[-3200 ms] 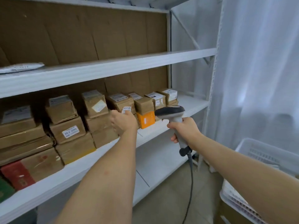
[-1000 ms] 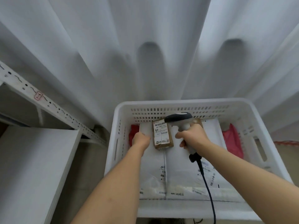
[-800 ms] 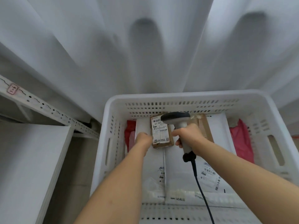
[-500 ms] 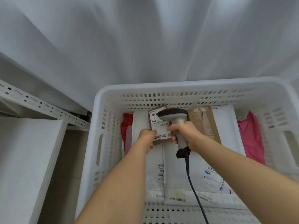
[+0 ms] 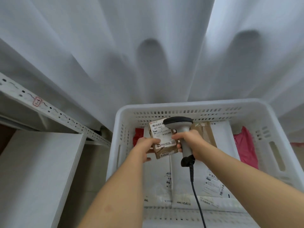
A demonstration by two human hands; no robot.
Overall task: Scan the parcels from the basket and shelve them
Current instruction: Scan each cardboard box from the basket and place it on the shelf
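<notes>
My left hand grips a small brown cardboard parcel with a white barcode label, lifted above the white plastic basket. My right hand holds a grey corded barcode scanner by its handle, with the scanner head right over the parcel's label. Inside the basket lie white mailer bags, another brown box and red and pink bags.
A white shelf board and a perforated metal shelf upright stand to the left of the basket. A white curtain hangs behind it. The scanner cable runs down toward me.
I turned from the shelf of boxes to the basket. My left hand took hold of the small brown parcel and raised it, tilting its label up under the scanner head.
</notes>
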